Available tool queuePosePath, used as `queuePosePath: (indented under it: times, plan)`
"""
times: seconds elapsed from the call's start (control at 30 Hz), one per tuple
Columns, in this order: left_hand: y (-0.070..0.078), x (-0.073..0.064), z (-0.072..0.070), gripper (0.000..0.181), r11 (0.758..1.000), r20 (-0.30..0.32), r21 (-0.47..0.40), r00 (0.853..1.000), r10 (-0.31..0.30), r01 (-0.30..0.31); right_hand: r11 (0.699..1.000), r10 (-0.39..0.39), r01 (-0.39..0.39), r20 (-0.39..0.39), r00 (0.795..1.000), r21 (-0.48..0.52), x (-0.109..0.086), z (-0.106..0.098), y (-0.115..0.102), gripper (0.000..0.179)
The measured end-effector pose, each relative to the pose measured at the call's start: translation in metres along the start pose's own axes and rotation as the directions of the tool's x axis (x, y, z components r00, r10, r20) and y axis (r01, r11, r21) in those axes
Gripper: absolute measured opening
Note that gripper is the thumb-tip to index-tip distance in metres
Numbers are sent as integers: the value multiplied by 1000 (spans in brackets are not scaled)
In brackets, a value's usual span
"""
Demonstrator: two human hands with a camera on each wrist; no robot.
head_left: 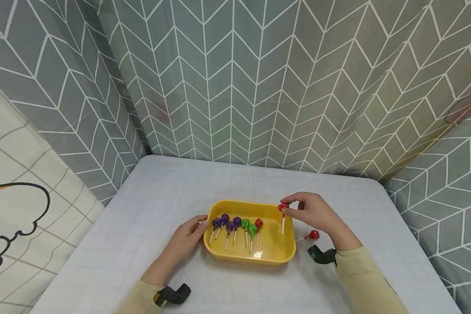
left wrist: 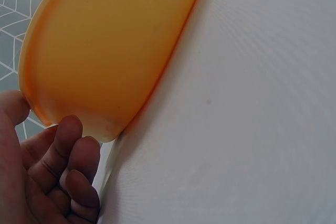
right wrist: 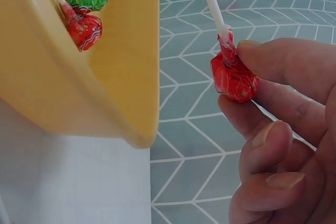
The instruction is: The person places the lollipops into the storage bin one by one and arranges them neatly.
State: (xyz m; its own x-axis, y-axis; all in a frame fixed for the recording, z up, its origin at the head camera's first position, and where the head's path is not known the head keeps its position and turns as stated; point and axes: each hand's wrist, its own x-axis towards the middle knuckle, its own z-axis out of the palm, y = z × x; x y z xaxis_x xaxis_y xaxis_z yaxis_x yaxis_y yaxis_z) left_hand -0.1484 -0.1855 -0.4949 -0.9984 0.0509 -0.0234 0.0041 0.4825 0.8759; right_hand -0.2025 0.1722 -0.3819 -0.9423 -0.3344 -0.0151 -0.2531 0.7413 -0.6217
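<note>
My right hand (head_left: pixel 315 213) pinches a red lollipop (right wrist: pixel 235 81) by its wrapped head, between thumb and fingertips. Its white stick points down over the right part of a yellow tray (head_left: pixel 272 250) in the head view. At the tray's left end, my left hand (head_left: pixel 189 235) holds the rim, with its thumb and fingers at the edge in the left wrist view. Inside the tray lie several purple lollipops (head_left: pixel 229 225) on the left, two green lollipops (head_left: pixel 253 229) in the middle and one red lollipop (head_left: pixel 259 223) beside them, sticks toward me.
Another red lollipop (head_left: pixel 314 234) lies on the table just right of the tray, under my right forearm. A pale cloth (head_left: pixel 161 187) covers the table. Grey patterned curtains (head_left: pixel 243 87) hang behind and at the sides.
</note>
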Motion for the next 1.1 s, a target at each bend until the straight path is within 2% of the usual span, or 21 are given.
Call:
queuePosePath:
  times: [0.77, 1.1]
  plan:
    - [-3, 1, 0, 34, 1000, 15, -18, 1000, 5, -5, 998, -54, 56, 60, 997, -36, 15, 19, -4, 19]
    - [-3, 1, 0, 33, 1000, 19, -24, 1000, 9, -9, 998, -46, 49, 95, 994, -27, 18, 26, -3, 18]
